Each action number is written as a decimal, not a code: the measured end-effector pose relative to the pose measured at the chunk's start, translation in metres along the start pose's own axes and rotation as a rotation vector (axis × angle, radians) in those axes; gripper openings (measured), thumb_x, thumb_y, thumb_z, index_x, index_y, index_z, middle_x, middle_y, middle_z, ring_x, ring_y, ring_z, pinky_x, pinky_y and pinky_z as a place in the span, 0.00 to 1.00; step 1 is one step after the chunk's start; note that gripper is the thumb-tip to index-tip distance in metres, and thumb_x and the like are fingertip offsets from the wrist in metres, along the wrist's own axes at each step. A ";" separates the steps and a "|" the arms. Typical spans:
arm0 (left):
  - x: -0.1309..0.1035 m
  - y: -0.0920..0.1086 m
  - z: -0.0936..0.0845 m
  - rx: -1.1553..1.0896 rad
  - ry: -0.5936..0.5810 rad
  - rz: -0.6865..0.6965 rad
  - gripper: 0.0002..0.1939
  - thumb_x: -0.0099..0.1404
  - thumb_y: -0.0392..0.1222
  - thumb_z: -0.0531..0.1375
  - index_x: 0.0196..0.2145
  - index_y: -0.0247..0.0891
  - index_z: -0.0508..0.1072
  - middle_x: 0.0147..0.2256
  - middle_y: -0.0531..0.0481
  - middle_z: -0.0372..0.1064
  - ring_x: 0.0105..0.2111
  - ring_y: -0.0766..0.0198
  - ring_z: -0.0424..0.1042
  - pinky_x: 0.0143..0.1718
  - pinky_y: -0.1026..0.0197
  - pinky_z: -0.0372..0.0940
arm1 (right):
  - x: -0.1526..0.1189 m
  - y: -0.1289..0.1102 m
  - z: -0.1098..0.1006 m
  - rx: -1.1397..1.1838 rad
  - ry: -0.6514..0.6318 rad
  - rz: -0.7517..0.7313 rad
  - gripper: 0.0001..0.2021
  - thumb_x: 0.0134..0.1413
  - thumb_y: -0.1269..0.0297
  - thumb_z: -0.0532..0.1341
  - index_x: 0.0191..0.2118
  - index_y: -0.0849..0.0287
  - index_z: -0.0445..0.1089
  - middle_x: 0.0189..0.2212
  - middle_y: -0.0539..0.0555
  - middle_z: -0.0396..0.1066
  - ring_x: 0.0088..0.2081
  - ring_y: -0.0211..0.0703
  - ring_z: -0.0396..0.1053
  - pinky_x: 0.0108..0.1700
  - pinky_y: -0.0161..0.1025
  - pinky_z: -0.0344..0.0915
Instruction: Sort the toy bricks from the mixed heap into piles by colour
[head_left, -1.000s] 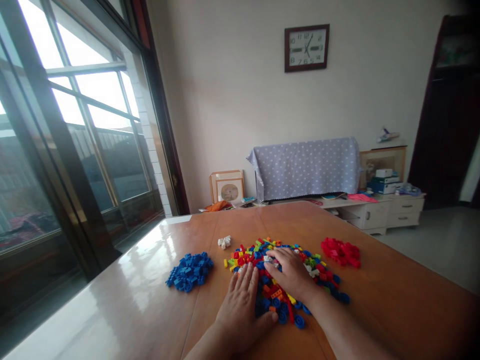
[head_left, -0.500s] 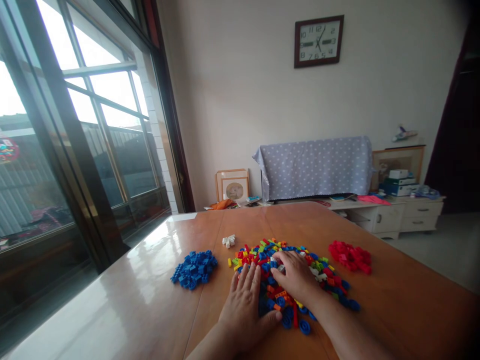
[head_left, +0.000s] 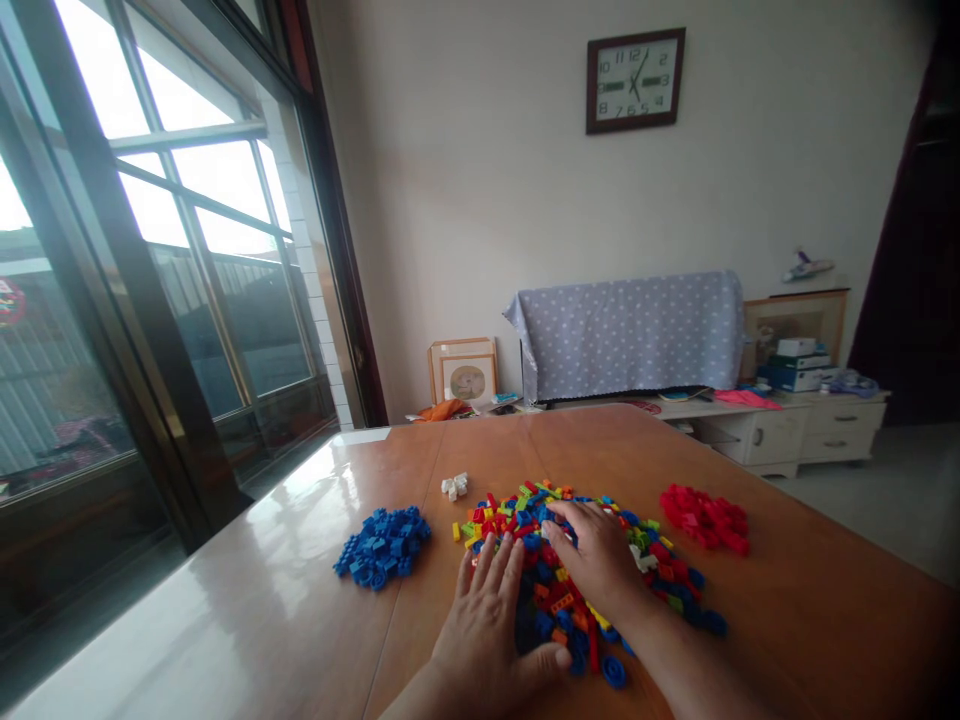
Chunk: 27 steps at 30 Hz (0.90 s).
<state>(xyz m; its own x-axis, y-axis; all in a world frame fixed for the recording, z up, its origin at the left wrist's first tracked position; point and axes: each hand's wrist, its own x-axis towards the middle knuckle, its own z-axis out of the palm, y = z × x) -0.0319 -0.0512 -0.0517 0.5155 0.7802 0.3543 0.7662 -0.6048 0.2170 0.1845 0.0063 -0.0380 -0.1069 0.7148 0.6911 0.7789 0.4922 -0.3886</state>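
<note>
A mixed pile of toy building bricks (head_left: 564, 598), in blue, red, yellow, green, orange and white, lies in front of me. My left hand (head_left: 487, 620) rests at the pile's near left edge, fingers stretched out and thumb spread, holding nothing. Over the middle of the pile is my right hand (head_left: 600, 560). Its thumb and index finger are apart, with bricks showing near their tips; the other fingers are partly hidden. To the left sits a heap of blue bricks (head_left: 382, 547), and beyond it a small cluster of white bricks (head_left: 454, 487). Red bricks (head_left: 705, 518) form a heap on the right.
Everything lies on a brown wooden table (head_left: 420, 640). Behind it stand a low white cabinet (head_left: 772, 442) and something under a dotted grey cloth (head_left: 630, 335). Framed pictures (head_left: 468, 380) lean at the wall below a clock (head_left: 635, 81). Glass doors are at left.
The white and blue pieces seen at my right fingertips are no longer visible there, and thumb and index finger look apart. My left hand stays nearly in place; the view has shifted slightly.
</note>
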 end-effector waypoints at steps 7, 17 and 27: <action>0.000 0.003 -0.008 -0.017 0.082 -0.024 0.44 0.65 0.65 0.56 0.71 0.48 0.46 0.69 0.45 0.51 0.69 0.41 0.47 0.68 0.29 0.38 | -0.006 -0.030 -0.004 0.150 -0.113 -0.065 0.08 0.63 0.59 0.60 0.44 0.52 0.74 0.41 0.54 0.76 0.45 0.50 0.71 0.50 0.46 0.66; 0.004 0.005 -0.017 -0.172 0.228 -0.067 0.20 0.67 0.42 0.55 0.56 0.45 0.69 0.49 0.42 0.72 0.49 0.49 0.70 0.51 0.44 0.66 | -0.013 -0.046 -0.005 0.264 -0.296 -0.147 0.05 0.61 0.59 0.61 0.38 0.51 0.73 0.35 0.53 0.74 0.41 0.49 0.70 0.52 0.47 0.66; 0.000 -0.027 -0.017 -0.237 0.543 -0.362 0.13 0.69 0.45 0.54 0.49 0.43 0.70 0.45 0.44 0.73 0.46 0.53 0.73 0.48 0.50 0.68 | -0.010 -0.034 -0.008 0.231 -0.168 -0.135 0.10 0.64 0.55 0.58 0.41 0.50 0.75 0.35 0.54 0.76 0.41 0.49 0.72 0.51 0.48 0.68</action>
<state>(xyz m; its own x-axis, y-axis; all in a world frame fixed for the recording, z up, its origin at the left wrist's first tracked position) -0.0593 -0.0375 -0.0419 -0.0691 0.7865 0.6137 0.7178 -0.3880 0.5782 0.1638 -0.0217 -0.0266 -0.3157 0.6977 0.6431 0.5914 0.6747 -0.4416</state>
